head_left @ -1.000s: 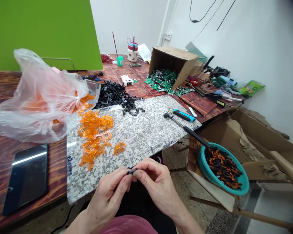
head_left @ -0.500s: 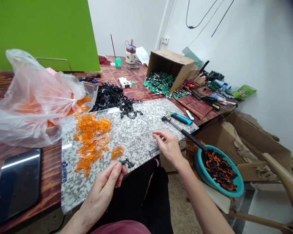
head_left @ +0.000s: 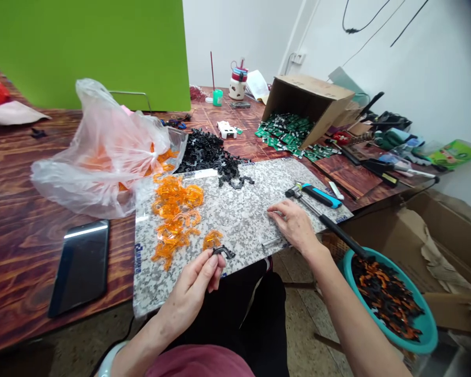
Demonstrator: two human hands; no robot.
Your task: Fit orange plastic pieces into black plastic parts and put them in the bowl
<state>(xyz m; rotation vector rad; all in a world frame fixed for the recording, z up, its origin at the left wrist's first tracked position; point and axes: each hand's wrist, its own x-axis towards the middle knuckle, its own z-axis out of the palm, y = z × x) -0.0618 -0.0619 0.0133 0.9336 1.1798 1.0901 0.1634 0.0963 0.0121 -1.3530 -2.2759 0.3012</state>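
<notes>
My left hand [head_left: 200, 277] pinches a curved black plastic clip [head_left: 224, 252] over the near edge of the speckled stone-pattern board [head_left: 243, 209]. Just behind that clip, a small orange translucent piece [head_left: 212, 239] lies on the board. My right hand [head_left: 294, 225] rests low over the board's right part, thumb and fingertips drawn together; whatever they hold is too small to make out. Close to it lie a hammer [head_left: 329, 222] with a black handle and a blue-and-black cutter [head_left: 321, 195]. Orange translucent pieces [head_left: 172, 220] are heaped along the board's left side.
Black clips [head_left: 204, 149] pile up behind the board. A plastic bag [head_left: 102, 167] of orange parts and a dark tablet [head_left: 80, 267] occupy the left. Green circuit boards [head_left: 286, 131] spill from a cardboard box [head_left: 314, 89]. A teal basin [head_left: 427, 335] holds black-and-orange pieces at right.
My view has turned left, so the scene sits farther right in the picture. Both hands stay nearly in place over the board, the left still gripping the black clip.
</notes>
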